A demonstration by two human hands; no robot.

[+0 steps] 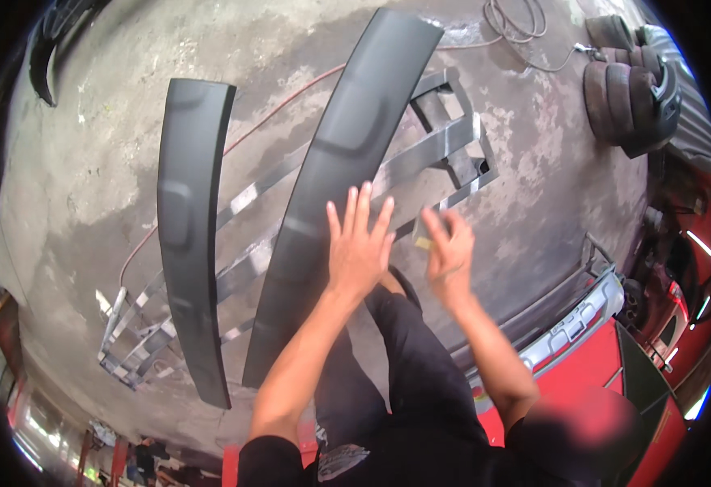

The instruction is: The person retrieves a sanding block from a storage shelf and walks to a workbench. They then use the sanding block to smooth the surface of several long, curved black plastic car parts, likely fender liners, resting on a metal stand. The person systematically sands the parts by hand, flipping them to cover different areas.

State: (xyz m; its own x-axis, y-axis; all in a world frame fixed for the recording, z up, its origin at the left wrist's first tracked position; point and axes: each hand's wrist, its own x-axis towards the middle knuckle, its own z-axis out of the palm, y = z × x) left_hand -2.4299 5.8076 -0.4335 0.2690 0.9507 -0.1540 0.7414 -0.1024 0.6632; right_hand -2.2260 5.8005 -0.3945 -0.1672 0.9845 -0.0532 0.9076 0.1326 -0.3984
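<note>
Grey panel (pixel 331 187), laid on a metal frame (pixel 445 154), is touched by the left hand (pixel 359 247), fingers spread flat; a small pad (pixel 423 231) is gripped in the right hand (pixel 450 252).

No packages, labels, signs or screens can be made out in this view. The only candidate is a small pale, yellowish piece (pixel 425 237) near the middle of the frame, pinched in the fingers (pixel 441 223) of the right hand (pixel 450 256); it is too blurred to tell whether it is a label, a pad or something else. Nothing printed shows anywhere else in the frame.
</note>
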